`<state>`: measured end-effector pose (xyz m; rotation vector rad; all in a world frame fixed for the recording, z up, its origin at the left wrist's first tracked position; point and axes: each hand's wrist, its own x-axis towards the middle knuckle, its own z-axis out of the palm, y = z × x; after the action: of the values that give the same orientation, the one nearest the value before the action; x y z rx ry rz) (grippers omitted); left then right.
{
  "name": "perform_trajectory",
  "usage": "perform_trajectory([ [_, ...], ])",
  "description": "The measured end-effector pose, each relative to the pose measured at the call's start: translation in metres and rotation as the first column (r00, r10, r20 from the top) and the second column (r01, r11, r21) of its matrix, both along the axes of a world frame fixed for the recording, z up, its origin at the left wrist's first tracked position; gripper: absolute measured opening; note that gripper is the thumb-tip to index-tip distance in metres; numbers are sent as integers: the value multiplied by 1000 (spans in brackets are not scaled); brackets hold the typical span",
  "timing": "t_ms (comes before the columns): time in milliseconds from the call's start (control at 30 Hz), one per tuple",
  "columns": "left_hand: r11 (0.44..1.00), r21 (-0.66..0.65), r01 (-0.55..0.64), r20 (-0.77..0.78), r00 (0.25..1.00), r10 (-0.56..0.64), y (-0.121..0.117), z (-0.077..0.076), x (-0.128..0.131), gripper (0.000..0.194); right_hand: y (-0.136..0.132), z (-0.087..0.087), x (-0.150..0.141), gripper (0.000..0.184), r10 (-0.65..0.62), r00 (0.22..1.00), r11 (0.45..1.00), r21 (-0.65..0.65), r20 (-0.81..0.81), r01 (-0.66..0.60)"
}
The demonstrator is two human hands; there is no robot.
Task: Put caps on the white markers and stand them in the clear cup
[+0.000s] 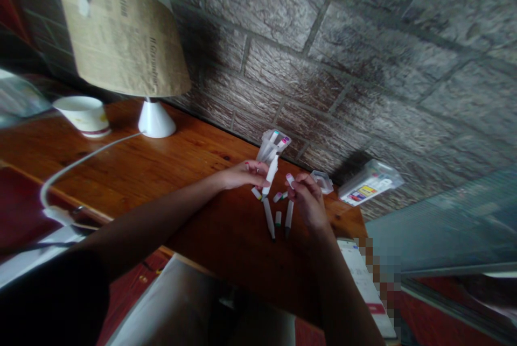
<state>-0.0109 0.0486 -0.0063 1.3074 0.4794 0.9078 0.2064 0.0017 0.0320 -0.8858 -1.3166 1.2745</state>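
**Bare tips, lookalike caps, close quarters**

From where I am standing, the left hand (245,175) is holding a slim white marker (270,175) between thumb and fingers, its greyish end slanting down over the brown wooden surface (194,147). The right hand (309,198) is pinching a small white cap with a pink end (290,178), near the marker but not touching it. Two white markers with dark tips (269,219) are lying below, and loose white caps with coloured ends (278,219) are lying around them.

Risks, as I am judging them: the caps are looking alike except at their ends, so a hurried glance could be causing a mismatch. The pinched cap is offering little to grip; a slip could be sending it rolling among the others. Bare tips could be drying out, or staining the wood if touching it. A clear plastic holder with markers (264,148) is standing just behind the left hand; a stray knuckle could be toppling it.
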Motion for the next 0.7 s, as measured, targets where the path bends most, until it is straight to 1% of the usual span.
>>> perform_trajectory([
  [200,1000,-15,-19,-14,1000,19,-1,1,0,35,1,0,1,20,-21,997,1000,21,68,19],
  [400,1000,-14,-17,-16,1000,17,0,1,1,32,2,0,2,17,-23,1000,1000,1,-17,23],
  [533,1000,-11,-14,-14,1000,14,-1,2,1,32,1,1,1,35,-30,1000,999,14,-10,30],
  [600,1000,-12,-13,-14,1000,13,-1,3,0,33,2,0,1,39,-36,999,999,23,14,35],
  [700,1000,-12,-14,-18,1000,14,-2,4,0,33,3,-3,2,38,-41,995,999,25,89,39],
])
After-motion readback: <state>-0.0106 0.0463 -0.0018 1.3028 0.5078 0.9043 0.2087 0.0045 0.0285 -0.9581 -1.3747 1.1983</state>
